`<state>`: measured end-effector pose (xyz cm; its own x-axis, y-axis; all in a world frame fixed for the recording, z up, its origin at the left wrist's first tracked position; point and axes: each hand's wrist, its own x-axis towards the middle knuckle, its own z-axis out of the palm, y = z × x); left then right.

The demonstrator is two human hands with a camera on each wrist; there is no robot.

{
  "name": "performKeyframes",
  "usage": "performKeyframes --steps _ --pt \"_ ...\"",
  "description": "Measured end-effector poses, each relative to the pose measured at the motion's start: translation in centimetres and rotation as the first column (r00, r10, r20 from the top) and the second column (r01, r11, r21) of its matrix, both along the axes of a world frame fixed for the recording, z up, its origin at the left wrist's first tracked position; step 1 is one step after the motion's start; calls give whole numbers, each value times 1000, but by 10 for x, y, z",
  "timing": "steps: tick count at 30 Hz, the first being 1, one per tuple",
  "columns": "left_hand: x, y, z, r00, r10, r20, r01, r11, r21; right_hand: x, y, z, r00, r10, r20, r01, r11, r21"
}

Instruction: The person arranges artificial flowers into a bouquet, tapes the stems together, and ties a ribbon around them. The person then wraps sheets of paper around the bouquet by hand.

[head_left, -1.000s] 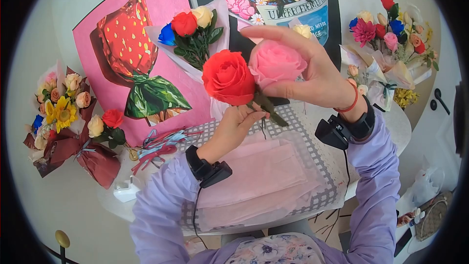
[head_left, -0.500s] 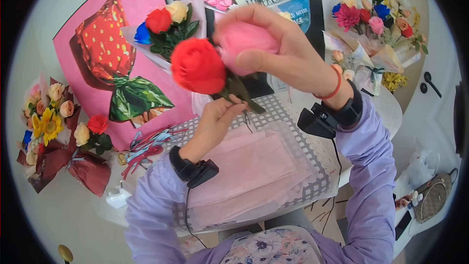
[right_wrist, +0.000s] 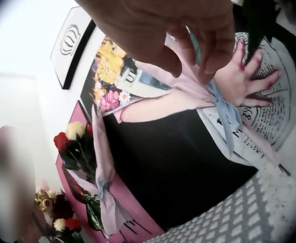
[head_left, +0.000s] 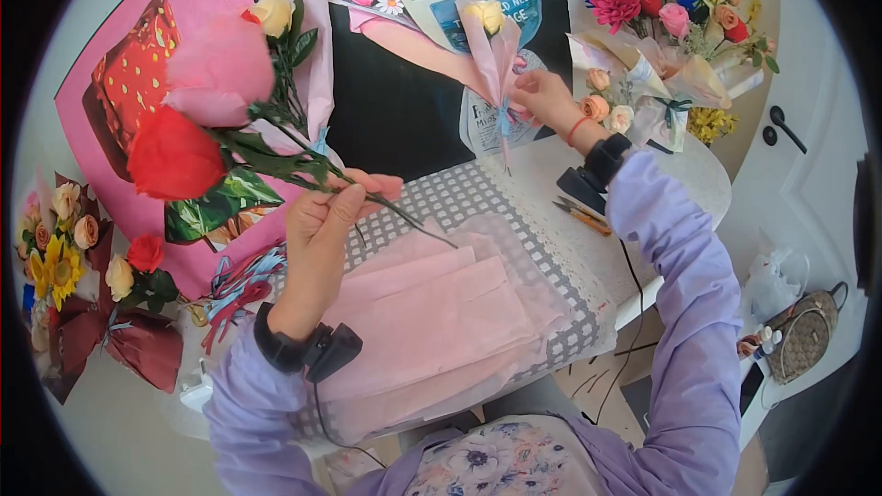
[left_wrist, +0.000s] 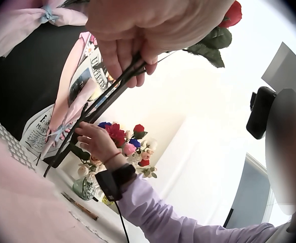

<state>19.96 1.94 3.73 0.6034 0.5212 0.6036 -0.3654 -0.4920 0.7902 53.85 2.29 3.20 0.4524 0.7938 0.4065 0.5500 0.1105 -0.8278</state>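
Up on the left, the left hand (head_left: 323,220) is lifting off the table (head_left: 707,186) with its wrist bent back. Its fingers (left_wrist: 132,53) are curling tight around two thin dark stems (head_left: 303,170). The stems are poking out past the hand over the pink paper sheets (head_left: 441,312) lying in the middle of the table. At the far end of the stems, a red rose (head_left: 173,156) and a pink rose (head_left: 219,69) are sitting side by side, touching, up above the table's left edge.

Going right, the right hand (head_left: 542,96) is reaching far out toward the back edge of the table, with the arm stretching straight. Its fingertips (right_wrist: 208,61) are bending and pinching the small pink-wrapped bouquet (head_left: 496,46), right by the blue ribbon (right_wrist: 226,114). That bouquet is standing up against the dark poster (head_left: 404,101) and has one yellow rose (head_left: 487,11) in it.

At the back right corner, a big bouquet (head_left: 671,18) is resting in cream wrap with many colored flowers inside.
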Motion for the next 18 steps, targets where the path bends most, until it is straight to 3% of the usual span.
performKeyframes --steps 2,7,9,10,12,14,16,18 --pt "-2 1 2 999 25 32 -25 1000 -7 -3 13 -12 994 -85 -75 87 996 27" --pt "-6 -2 2 991 41 129 -26 992 -121 7 37 -26 987 7 -161 -16 999 -52" --pt "-9 -13 -4 984 -4 179 58 952 -300 4 37 -26 988 90 -122 -101 991 -86" --pt "-13 -20 -9 984 10 178 47 949 -313 1 34 -27 987 100 -124 -113 989 -99" --pt "-20 -37 -23 984 -14 179 113 823 -557 0 24 -22 994 106 19 -107 993 47" --pt "-31 -51 -36 987 51 151 63 748 -661 1 10 -14 965 138 225 -161 983 89" --pt "-41 -62 -52 994 85 64 -2 620 -785 -2 -4 -6 933 192 305 -230 969 91" --pt "-50 -65 -69 989 142 30 -56 563 -825 -30 -31 8 878 387 282 -440 885 153"
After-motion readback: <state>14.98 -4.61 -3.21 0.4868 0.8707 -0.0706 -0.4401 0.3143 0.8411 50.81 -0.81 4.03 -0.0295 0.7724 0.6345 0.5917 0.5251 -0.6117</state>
